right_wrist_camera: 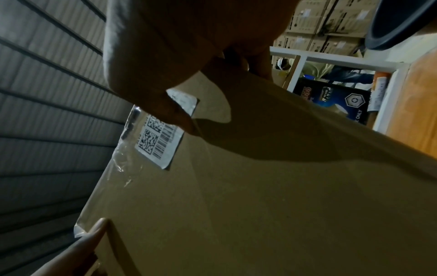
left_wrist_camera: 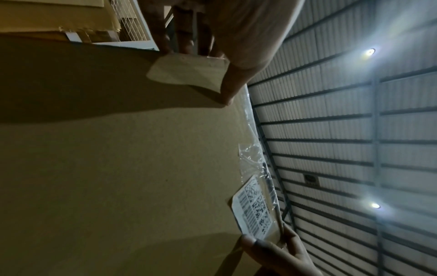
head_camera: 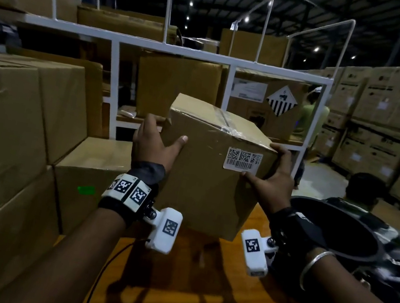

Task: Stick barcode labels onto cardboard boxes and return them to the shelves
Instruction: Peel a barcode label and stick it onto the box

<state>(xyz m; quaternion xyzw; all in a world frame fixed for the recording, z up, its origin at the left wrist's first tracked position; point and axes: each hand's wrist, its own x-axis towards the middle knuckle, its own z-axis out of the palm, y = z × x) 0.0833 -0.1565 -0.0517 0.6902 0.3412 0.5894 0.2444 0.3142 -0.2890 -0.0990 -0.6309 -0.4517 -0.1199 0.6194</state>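
— So where is the cardboard box [head_camera: 217,170]?
— Lifted, tilted, between both hands: left hand [head_camera: 155,140] grasps its left edge, right hand [head_camera: 269,174] its right corner, thumb by the barcode label [head_camera: 243,160].
— And the shelf [head_camera: 174,50]?
— Far side, straight ahead; probably either hand reaches equally.

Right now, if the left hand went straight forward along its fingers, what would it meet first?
Probably the plain cardboard box on the white shelf behind; the left hand points there while gripping the labelled box. Depth is uncertain.
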